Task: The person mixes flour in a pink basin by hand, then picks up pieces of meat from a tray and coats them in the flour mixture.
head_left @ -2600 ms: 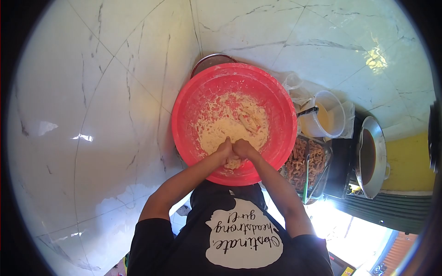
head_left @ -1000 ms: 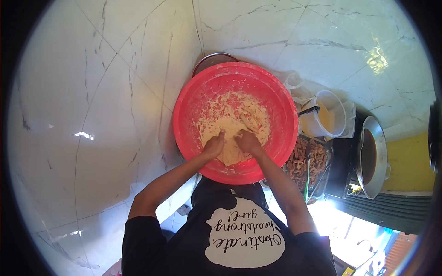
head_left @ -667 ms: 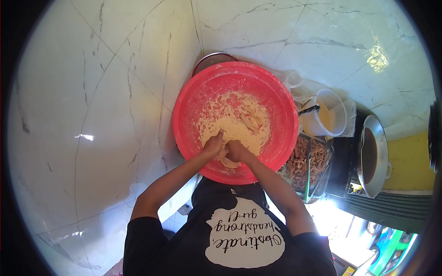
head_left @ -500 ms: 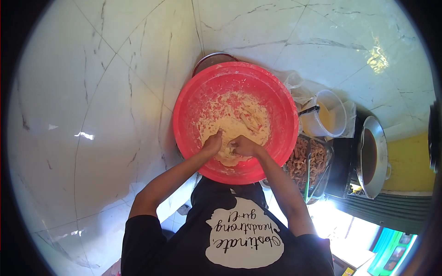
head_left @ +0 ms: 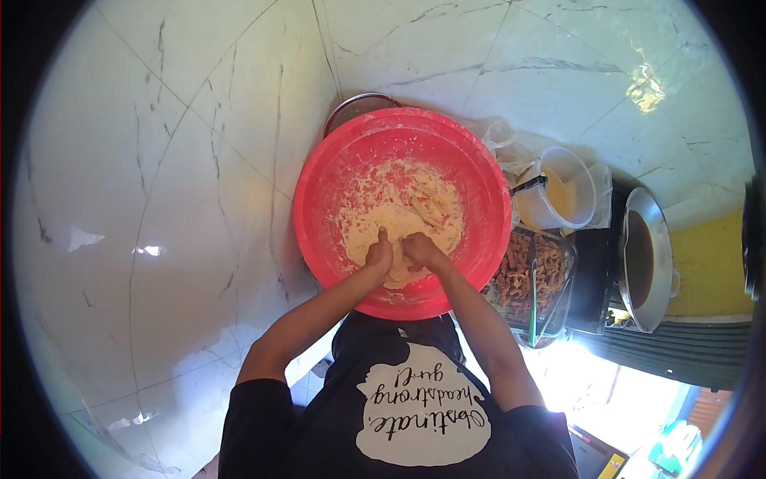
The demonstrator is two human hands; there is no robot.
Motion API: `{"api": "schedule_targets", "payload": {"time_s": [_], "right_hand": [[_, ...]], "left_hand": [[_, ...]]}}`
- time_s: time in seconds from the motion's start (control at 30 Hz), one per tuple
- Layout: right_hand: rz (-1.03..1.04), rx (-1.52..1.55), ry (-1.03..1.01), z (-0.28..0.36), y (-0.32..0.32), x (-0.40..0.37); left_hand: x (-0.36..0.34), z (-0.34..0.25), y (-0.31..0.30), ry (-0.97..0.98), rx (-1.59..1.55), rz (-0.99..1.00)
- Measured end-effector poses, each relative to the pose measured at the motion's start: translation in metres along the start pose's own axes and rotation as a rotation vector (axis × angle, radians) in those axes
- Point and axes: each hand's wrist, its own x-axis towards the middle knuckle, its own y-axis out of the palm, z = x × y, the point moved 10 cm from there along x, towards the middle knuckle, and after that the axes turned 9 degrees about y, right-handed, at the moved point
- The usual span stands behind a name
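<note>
A large pink-red basin stands in front of me, its inside dusted with pale flour. Several flour-coated strips lie in the flour at the right. My left hand is down in the flour near the basin's front, thumb up and fingers curled. Close beside it, my right hand has its fingers bent down into the flour. Both hands look closed, but whatever they hold is hidden by the hands and the flour.
Right of the basin are a clear tub of yellowish liquid with a black-handled utensil, a glass tray of brown fried pieces with green-handled tongs, and a wok of dark liquid. Marbled tile walls stand left and behind.
My left hand has moved slightly right, closer to my right hand, and its thumb now points up. My right hand stays low in the flour. The view has shifted slightly.
</note>
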Motion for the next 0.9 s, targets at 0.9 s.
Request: {"api": "schedule_targets", "payload": {"time_s": [0.9], "right_hand": [[0.138, -0.041, 0.106, 0.0, 0.002, -0.02]], "left_hand": [[-0.002, -0.007, -0.031, -0.06, -0.039, 0.085]]}}
